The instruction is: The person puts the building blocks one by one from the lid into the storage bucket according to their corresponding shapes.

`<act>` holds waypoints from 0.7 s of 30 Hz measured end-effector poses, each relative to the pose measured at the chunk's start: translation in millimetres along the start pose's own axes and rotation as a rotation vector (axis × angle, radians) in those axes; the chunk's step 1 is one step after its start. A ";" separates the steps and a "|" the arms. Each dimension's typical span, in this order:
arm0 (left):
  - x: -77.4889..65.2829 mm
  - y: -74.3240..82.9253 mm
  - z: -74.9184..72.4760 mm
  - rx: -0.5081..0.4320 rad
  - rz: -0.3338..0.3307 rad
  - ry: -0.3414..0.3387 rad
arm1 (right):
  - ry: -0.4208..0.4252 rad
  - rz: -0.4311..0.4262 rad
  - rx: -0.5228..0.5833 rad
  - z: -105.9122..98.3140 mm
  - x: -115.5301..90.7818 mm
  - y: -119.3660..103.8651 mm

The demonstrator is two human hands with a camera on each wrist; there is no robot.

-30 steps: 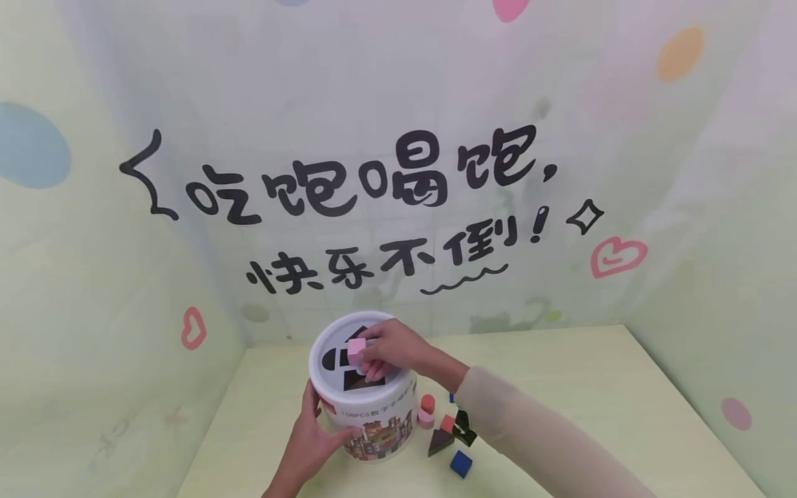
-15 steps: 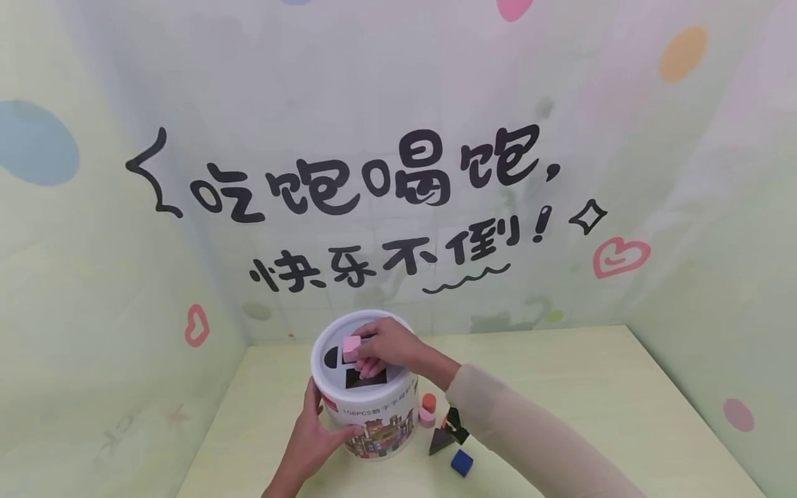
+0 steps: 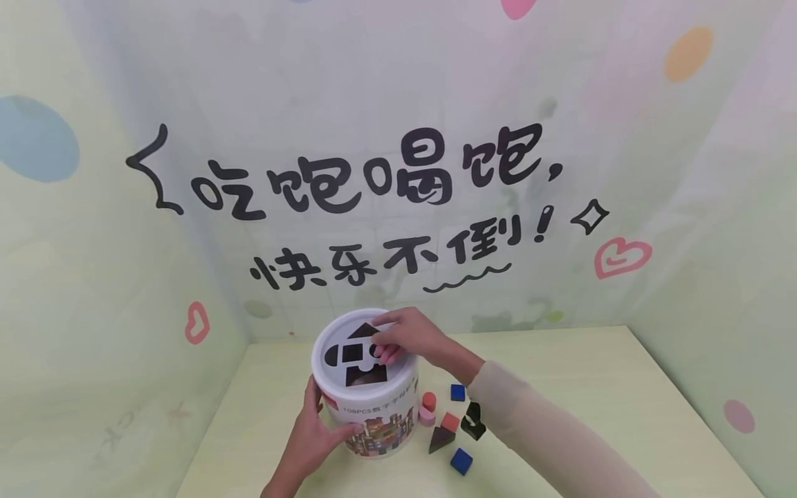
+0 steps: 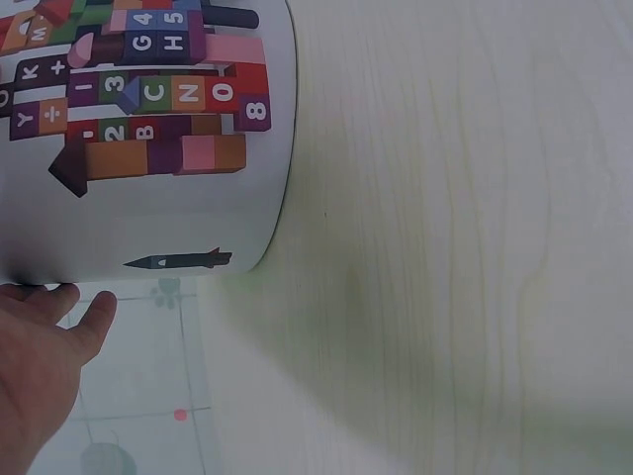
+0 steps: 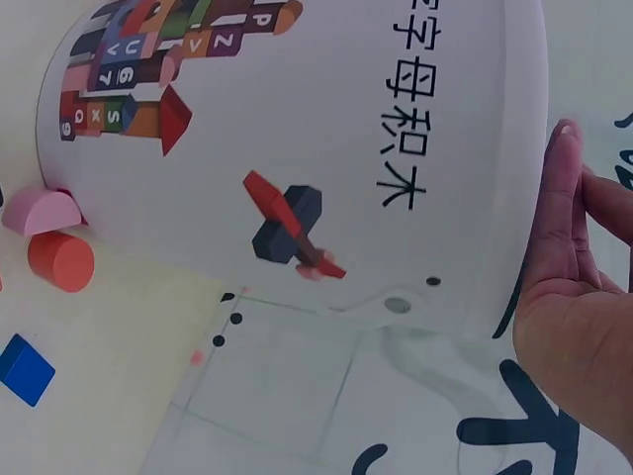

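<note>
A white round block bucket (image 3: 373,408), printed with a block castle, stands upright on the table. Its white lid (image 3: 342,335) has dark shaped holes, including a square, a half circle and a triangle. My left hand (image 3: 314,430) holds the bucket's left side, thumb across the front. Over the right part of the lid is my right hand (image 3: 411,335), fingers loosely bent, no block showing in them. In the right wrist view its fingers (image 5: 561,188) lie along the lid's edge. The square hole shows dark and unblocked.
Right of the bucket lie a red cylinder (image 3: 429,400), a pink half-round block (image 3: 426,417), a red block (image 3: 450,421), a dark triangular block (image 3: 442,439), a black piece (image 3: 473,423) and two blue blocks, one nearer (image 3: 461,461). A printed backdrop (image 3: 398,69) rises behind the table (image 3: 560,387).
The pink cube that my right hand pinched over the square hole is out of sight. My right hand has shifted right, uncovering the holes. My left hand stays on the bucket.
</note>
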State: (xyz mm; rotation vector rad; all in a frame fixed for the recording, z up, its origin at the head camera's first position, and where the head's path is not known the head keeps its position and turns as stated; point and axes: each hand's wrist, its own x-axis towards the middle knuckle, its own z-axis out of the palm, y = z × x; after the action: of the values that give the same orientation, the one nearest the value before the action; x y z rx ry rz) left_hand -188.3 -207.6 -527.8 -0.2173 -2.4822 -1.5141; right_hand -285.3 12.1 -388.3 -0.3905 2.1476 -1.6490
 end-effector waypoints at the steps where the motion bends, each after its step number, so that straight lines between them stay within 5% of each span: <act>1: -0.2 0.3 -0.5 0.001 -0.003 0.001 | 0.004 0.000 0.009 -4.1 -1.0 1.3; 14: 0.6 2.2 -1.2 -0.002 -0.004 -0.003 | 0.127 0.037 0.095 -63.4 -14.2 28.2; 21: 0.1 1.9 -1.2 0.000 0.006 0.002 | 0.162 0.104 0.094 -75.1 -19.2 52.3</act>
State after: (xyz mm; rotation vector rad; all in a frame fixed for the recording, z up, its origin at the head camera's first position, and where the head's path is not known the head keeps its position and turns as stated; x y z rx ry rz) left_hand -187.8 -207.8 -525.6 -0.2225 -2.4776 -1.5110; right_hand -302.9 98.5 -419.3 -0.1188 2.1541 -1.7683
